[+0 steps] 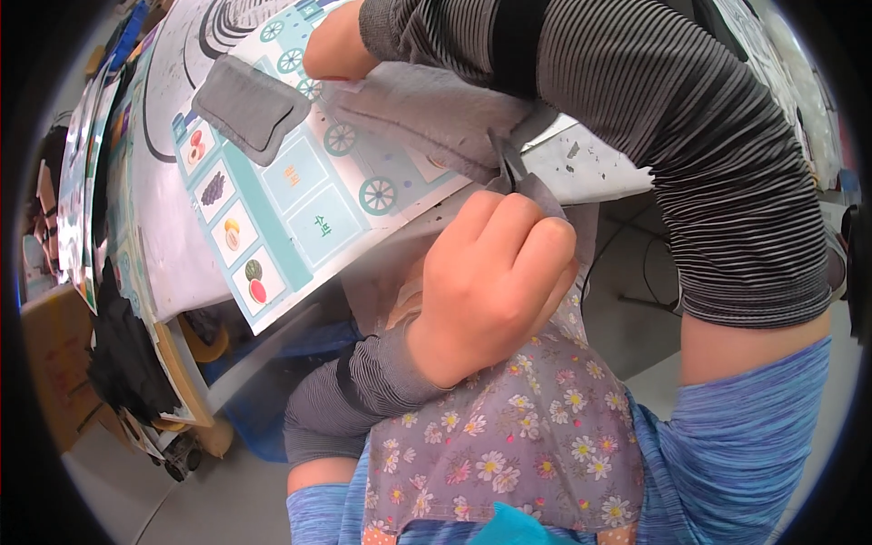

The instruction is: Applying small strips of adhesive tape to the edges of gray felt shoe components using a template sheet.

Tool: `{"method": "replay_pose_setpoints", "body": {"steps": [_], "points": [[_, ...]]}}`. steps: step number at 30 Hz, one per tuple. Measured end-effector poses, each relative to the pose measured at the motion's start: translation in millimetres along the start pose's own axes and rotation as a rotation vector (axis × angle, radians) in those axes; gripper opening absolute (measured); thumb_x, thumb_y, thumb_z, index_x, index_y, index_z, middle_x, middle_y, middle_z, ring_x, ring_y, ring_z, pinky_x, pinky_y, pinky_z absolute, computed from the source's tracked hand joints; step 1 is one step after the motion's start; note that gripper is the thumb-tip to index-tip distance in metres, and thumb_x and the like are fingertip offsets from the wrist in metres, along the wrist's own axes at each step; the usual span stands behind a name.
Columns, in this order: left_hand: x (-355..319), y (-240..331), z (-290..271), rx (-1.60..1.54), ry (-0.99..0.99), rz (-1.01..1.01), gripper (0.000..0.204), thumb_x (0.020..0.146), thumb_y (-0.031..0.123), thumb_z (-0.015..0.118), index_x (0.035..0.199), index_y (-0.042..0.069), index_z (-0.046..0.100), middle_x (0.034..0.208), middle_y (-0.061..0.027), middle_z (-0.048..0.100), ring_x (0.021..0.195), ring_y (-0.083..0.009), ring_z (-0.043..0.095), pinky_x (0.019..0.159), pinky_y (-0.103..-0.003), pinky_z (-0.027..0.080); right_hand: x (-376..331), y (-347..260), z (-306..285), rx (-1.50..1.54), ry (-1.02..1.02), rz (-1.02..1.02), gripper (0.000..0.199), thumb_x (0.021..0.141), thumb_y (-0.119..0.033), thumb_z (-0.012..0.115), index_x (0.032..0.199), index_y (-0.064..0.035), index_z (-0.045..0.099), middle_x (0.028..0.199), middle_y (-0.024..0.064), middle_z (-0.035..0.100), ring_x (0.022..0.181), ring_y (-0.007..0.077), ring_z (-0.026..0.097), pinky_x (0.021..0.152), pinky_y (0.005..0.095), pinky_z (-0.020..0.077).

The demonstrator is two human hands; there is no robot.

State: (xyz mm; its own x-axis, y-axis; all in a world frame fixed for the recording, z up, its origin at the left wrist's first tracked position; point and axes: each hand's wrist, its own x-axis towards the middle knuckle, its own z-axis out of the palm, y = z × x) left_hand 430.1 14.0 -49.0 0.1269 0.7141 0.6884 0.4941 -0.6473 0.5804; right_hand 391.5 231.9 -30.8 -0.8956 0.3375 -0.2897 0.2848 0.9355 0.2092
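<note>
A long piece of grey plush cloth (427, 113) stretches between my two hands over the table. My left hand (495, 277) is closed in a fist on its near end, where a dark fold or slit stands up above the knuckles. My right arm reaches across the top of the view, and my right hand (341, 45) rests at the cloth's far end, its fingers turned away and hidden. A small whitish bit shows just under it. Beside the right hand lies a second grey piece (250, 107), a rounded rectangular pad with a stitched border.
Beneath the cloth lies a printed sheet (272, 245) with fruit pictures and wheels, overhanging the near edge of the white table (182, 272). Papers and black material (127, 354) hang at the left. A cardboard box (59, 363) stands beyond them. A floral apron (509, 445) covers my lap.
</note>
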Motion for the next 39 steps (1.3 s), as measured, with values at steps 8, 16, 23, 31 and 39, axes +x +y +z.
{"method": "replay_pose_setpoints", "body": {"steps": [8,16,23,31,39], "points": [[8,-2,9,-0.017,-0.030,-0.030,0.030,0.056,-0.006,0.071,0.077,0.007,0.053,0.072,-0.0070,0.050,0.064,-0.0268,0.049,0.057,-0.036,0.042,-7,44,-8,0.204,0.246,0.001,0.024,0.077,-0.007,0.062,0.097,-0.0083,0.076,0.094,0.0131,0.073,0.092,0.0310,0.069,0.080,0.0412,0.0535],[14,-7,14,-0.030,0.002,-0.082,0.026,0.061,-0.007,0.068,0.077,0.005,0.051,0.071,-0.0085,0.048,0.063,-0.0281,0.048,0.057,-0.037,0.040,-33,49,9,0.169,0.101,-0.160,0.032,0.085,-0.013,0.056,0.111,-0.0141,0.076,0.104,0.0154,0.073,0.100,0.0311,0.068,0.088,0.0424,0.0517],[14,10,17,-0.025,-0.038,0.022,0.025,0.060,-0.003,0.069,0.076,0.006,0.052,0.069,-0.0071,0.047,0.062,-0.0254,0.049,0.055,-0.035,0.042,-24,21,21,0.058,0.109,0.073,0.027,0.089,-0.013,0.065,0.115,-0.0088,0.071,0.103,0.0110,0.071,0.103,0.0306,0.066,0.088,0.0354,0.0531],[26,44,43,-0.013,-0.035,0.185,0.016,0.065,0.015,0.063,0.075,0.009,0.052,0.067,-0.0040,0.042,0.061,-0.0211,0.049,0.053,-0.030,0.045,-72,23,-12,-0.059,0.117,0.104,0.029,0.090,-0.016,0.059,0.116,-0.0109,0.072,0.110,0.0146,0.070,0.106,0.0300,0.066,0.090,0.0404,0.0506],[50,26,24,-0.384,0.081,0.018,0.026,0.069,-0.011,0.068,0.082,0.005,0.053,0.078,-0.0054,0.056,0.067,-0.0161,0.055,0.060,-0.027,0.044,-233,63,-37,0.552,0.300,0.434,0.025,0.089,-0.012,0.061,0.112,-0.0100,0.072,0.107,0.0122,0.069,0.105,0.0296,0.065,0.088,0.0395,0.0512]]}}
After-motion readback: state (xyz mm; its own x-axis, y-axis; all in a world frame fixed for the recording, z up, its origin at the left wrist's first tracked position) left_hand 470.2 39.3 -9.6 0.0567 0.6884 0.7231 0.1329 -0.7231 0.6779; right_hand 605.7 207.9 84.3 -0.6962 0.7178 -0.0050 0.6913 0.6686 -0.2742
